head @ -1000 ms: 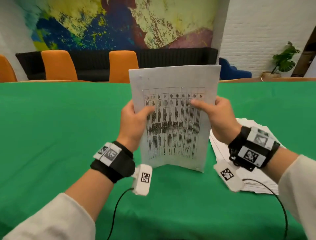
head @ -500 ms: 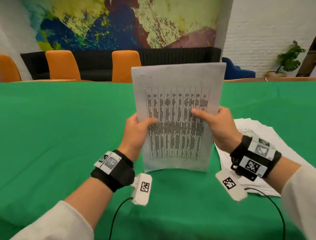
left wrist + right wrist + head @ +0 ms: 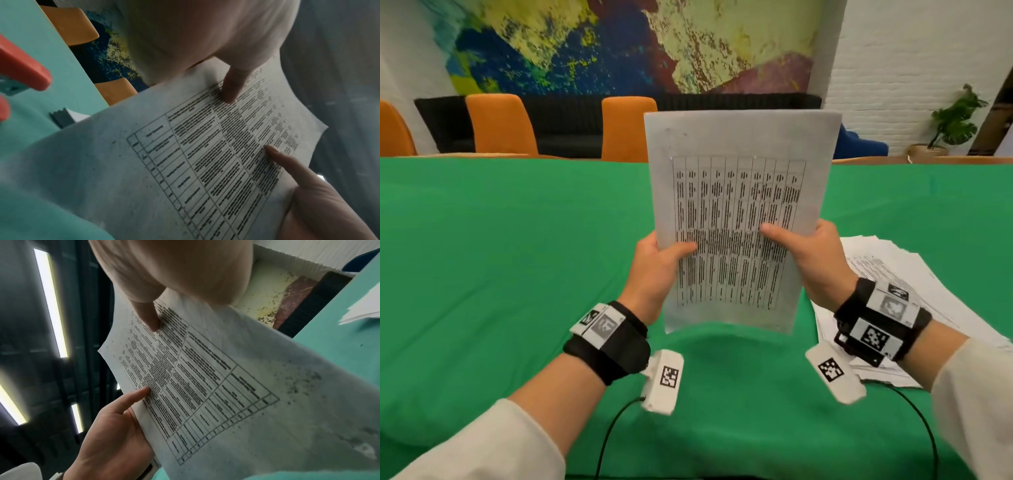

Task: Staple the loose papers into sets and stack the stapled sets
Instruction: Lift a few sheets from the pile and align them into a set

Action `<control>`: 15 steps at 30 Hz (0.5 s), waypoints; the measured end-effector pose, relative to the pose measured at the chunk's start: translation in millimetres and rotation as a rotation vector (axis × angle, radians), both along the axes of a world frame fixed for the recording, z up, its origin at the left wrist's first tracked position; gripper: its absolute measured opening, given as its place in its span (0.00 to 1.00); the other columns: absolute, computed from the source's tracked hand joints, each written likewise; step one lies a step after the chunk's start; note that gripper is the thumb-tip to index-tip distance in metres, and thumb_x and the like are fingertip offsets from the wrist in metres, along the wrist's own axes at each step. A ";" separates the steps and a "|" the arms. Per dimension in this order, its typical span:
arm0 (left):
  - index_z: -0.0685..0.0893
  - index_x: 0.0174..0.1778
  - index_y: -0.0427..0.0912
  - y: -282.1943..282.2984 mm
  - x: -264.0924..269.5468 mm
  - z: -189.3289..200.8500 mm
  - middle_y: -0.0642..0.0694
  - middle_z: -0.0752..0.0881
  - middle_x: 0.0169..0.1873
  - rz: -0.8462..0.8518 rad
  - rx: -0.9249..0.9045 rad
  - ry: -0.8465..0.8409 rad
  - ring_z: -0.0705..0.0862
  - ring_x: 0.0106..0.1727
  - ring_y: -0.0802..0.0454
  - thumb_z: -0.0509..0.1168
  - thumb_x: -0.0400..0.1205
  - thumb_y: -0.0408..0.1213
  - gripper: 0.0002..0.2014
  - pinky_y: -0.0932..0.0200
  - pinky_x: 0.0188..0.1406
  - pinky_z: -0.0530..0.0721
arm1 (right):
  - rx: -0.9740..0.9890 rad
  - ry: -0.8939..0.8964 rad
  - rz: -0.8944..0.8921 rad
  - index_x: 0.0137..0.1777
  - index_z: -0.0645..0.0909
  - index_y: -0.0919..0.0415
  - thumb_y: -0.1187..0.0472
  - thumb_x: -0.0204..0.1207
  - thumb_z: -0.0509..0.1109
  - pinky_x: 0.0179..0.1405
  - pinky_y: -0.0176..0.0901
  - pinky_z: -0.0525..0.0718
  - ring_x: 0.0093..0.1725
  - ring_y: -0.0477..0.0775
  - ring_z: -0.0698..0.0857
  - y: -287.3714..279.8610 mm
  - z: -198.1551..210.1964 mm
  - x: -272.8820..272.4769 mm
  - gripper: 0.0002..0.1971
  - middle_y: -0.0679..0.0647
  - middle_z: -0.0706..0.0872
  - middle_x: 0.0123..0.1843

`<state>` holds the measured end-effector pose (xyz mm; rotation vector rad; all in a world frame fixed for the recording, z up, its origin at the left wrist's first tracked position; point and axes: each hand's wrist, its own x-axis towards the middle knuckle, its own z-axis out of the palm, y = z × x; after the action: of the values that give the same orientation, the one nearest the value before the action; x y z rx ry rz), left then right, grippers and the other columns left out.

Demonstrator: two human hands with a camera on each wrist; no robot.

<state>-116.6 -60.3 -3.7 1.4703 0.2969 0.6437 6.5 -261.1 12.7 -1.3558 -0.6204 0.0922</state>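
A set of printed sheets (image 3: 739,192) with a table of text stands upright above the green table (image 3: 517,257). My left hand (image 3: 657,270) grips its left edge, thumb on the front. My right hand (image 3: 815,260) grips the right edge the same way. In the left wrist view the sheets (image 3: 144,162) fill the frame, and a red stapler (image 3: 22,68) lies on the cloth at the left. The right wrist view shows both thumbs pressed on the sheets (image 3: 226,386). A loose pile of papers (image 3: 914,284) lies on the table under my right wrist.
Orange chairs (image 3: 500,126) and a black sofa stand beyond the far table edge. A potted plant (image 3: 952,120) is at the back right. Wrist camera cables trail over the cloth near the front edge. Green cloth stretches bare to the left.
Both hands now hold the sheets lower on their side edges, and the bundle reaches a little higher in view. It stays upright between the hands.
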 end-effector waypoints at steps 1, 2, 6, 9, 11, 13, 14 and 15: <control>0.89 0.63 0.40 0.1 0.0 0.9 0.43 0.94 0.58 0.006 -0.003 -0.001 0.90 0.63 0.39 0.69 0.85 0.28 0.12 0.34 0.69 0.86 | 0.016 -0.002 -0.007 0.52 0.90 0.57 0.63 0.73 0.82 0.59 0.60 0.92 0.54 0.59 0.94 1.0 -0.4 0.0 0.09 0.57 0.95 0.53; 0.89 0.62 0.41 -1.1 -0.3 -1.5 0.43 0.94 0.57 0.012 -0.004 0.012 0.91 0.62 0.40 0.69 0.85 0.28 0.11 0.35 0.69 0.86 | 0.015 -0.001 -0.015 0.53 0.90 0.57 0.65 0.74 0.81 0.59 0.59 0.92 0.53 0.58 0.94 2.3 -4.1 -0.4 0.09 0.56 0.95 0.52; 0.88 0.64 0.41 -11.4 -6.5 -20.6 0.45 0.94 0.56 -0.042 -0.030 0.116 0.92 0.60 0.44 0.69 0.87 0.31 0.11 0.35 0.69 0.87 | -0.057 0.075 -0.009 0.57 0.90 0.57 0.65 0.77 0.79 0.59 0.60 0.92 0.54 0.56 0.94 3.0 -28.7 -3.3 0.09 0.54 0.96 0.53; 0.88 0.67 0.39 -7.1 -7.5 -17.7 0.45 0.94 0.58 -0.091 0.004 0.160 0.93 0.60 0.46 0.69 0.87 0.31 0.12 0.38 0.69 0.87 | -0.100 0.099 0.018 0.58 0.89 0.56 0.65 0.79 0.77 0.59 0.58 0.91 0.55 0.55 0.94 0.3 -26.3 -0.8 0.10 0.53 0.96 0.55; 0.88 0.67 0.38 -1.8 -10.9 -11.7 0.43 0.94 0.58 -0.150 0.039 0.202 0.93 0.60 0.44 0.69 0.87 0.31 0.13 0.38 0.68 0.87 | -0.169 0.120 0.087 0.61 0.88 0.57 0.66 0.80 0.76 0.60 0.55 0.91 0.57 0.56 0.94 -5.3 -18.9 1.5 0.11 0.55 0.95 0.57; 0.88 0.65 0.37 1.3 -16.6 -9.6 0.42 0.94 0.57 -0.227 0.063 0.269 0.93 0.60 0.42 0.69 0.87 0.30 0.11 0.41 0.65 0.89 | -0.265 0.174 0.182 0.63 0.87 0.60 0.67 0.82 0.74 0.59 0.56 0.92 0.56 0.60 0.94 -13.6 -17.0 2.3 0.11 0.59 0.94 0.58; 0.88 0.65 0.37 2.1 -20.4 -10.9 0.42 0.94 0.56 -0.274 0.086 0.319 0.93 0.59 0.42 0.69 0.88 0.31 0.11 0.43 0.62 0.90 | -0.313 0.209 0.222 0.64 0.86 0.61 0.67 0.82 0.73 0.57 0.56 0.93 0.56 0.61 0.94 -18.3 -19.6 1.4 0.12 0.61 0.94 0.58; 0.88 0.65 0.38 4.0 -23.8 -14.5 0.43 0.94 0.56 -0.317 0.112 0.373 0.93 0.59 0.42 0.69 0.88 0.32 0.10 0.44 0.60 0.91 | -0.349 0.250 0.253 0.65 0.86 0.63 0.66 0.82 0.73 0.56 0.57 0.93 0.55 0.63 0.94 -23.2 -24.9 0.1 0.12 0.63 0.94 0.58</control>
<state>-140.4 -56.4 -18.3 1.6995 0.3093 0.1301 6.6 -284.3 -12.1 -1.5636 -0.5772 0.5892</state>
